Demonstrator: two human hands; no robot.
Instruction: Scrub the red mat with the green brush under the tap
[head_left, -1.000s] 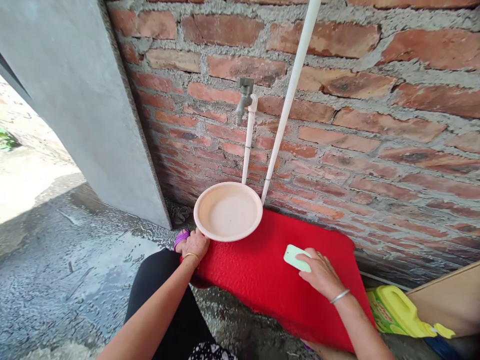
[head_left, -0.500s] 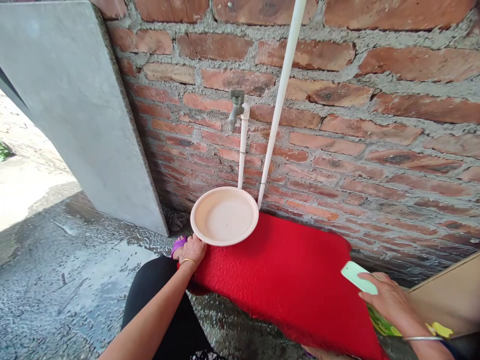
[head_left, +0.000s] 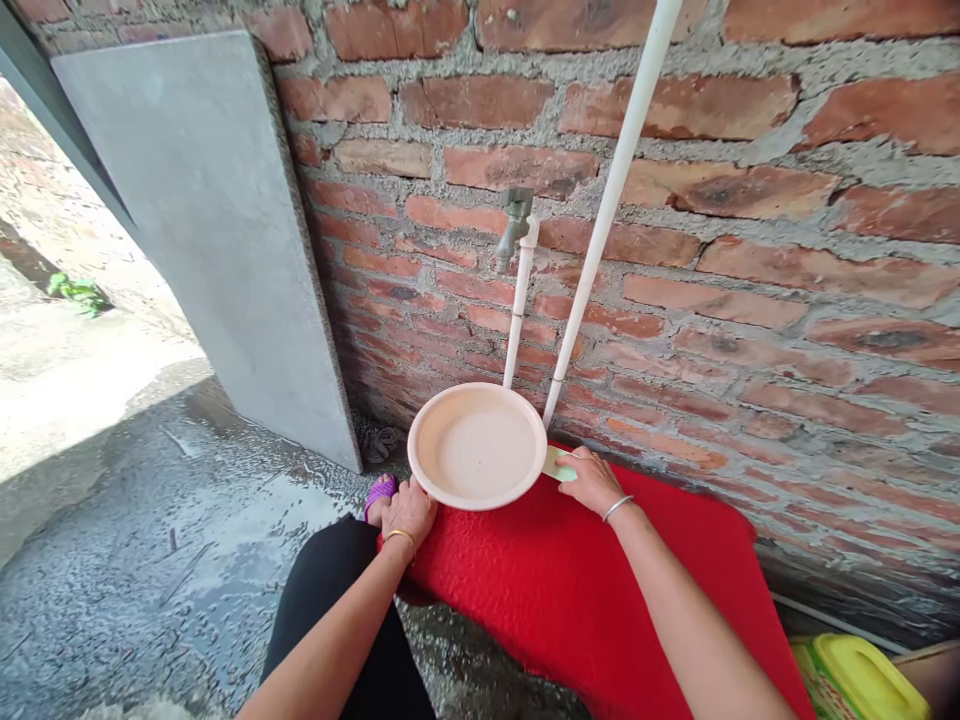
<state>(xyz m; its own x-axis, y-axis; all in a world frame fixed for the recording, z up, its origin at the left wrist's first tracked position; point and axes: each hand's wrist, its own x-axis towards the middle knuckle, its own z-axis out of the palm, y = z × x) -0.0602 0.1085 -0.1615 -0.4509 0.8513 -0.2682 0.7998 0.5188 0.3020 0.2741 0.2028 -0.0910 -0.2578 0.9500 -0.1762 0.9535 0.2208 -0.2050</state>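
Observation:
A round, pale pink basin (head_left: 480, 450) rests at the far left end of a red cloth (head_left: 600, 590), which lies spread over a low support. My left hand (head_left: 409, 513) is closed at the cloth's left edge, right beside the basin's near-left rim; its fingertips are partly hidden. My right hand (head_left: 592, 482) grips a flat pale green oblong block (head_left: 559, 463) over the far part of the cloth. The block's left end lies close against the basin's right side, partly behind the rim. Its underside does not show.
A metal tap (head_left: 514, 230) on a white pipe stands behind the basin, with a taller white pipe (head_left: 607, 220) beside it. A grey slab (head_left: 217, 230) leans on the brick wall (head_left: 787, 270). Wet ground (head_left: 172, 520) spreads left; a yellow-lidded container (head_left: 862, 680) is at lower right.
My right hand has moved left and away from me, carrying the pale green block from the cloth's right end to the basin. My left hand stays beside the basin. The view has shifted left.

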